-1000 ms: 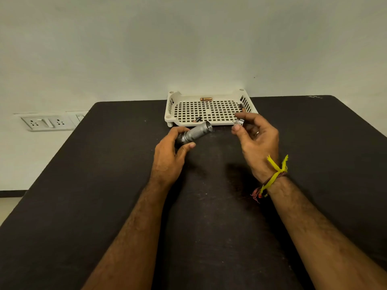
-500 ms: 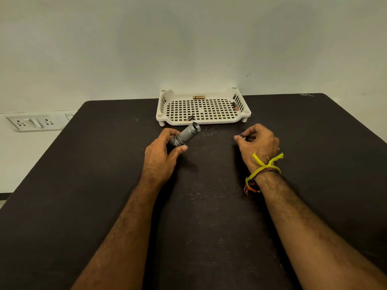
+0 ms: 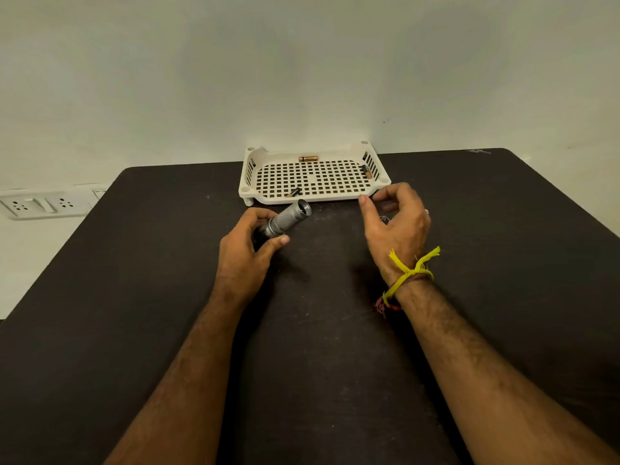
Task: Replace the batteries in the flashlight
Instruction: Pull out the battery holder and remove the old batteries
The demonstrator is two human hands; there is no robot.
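Your left hand (image 3: 246, 255) grips the flashlight (image 3: 288, 218), its open end pointing toward the tray (image 3: 380, 181). Your right hand (image 3: 396, 223), fingers loosely curled and empty, is nearer the battery (image 3: 366, 171) just beyond.

Both forearms were bare from the bottom of the view up to the wrists, with no sleeves showing, and both carried dark hair along their length. Around the wrist of the right hand (image 3: 397, 226) a yellow thread (image 3: 411, 271) was tied in a knot, its frayed loose ends sticking out to either side, and beneath it sat a thinner reddish-brown thread (image 3: 385, 305) with a small tassel of strands hanging from it. A ring (image 3: 426, 211) showed on one finger of that hand, while the left hand (image 3: 246, 253) and its wrist wore nothing
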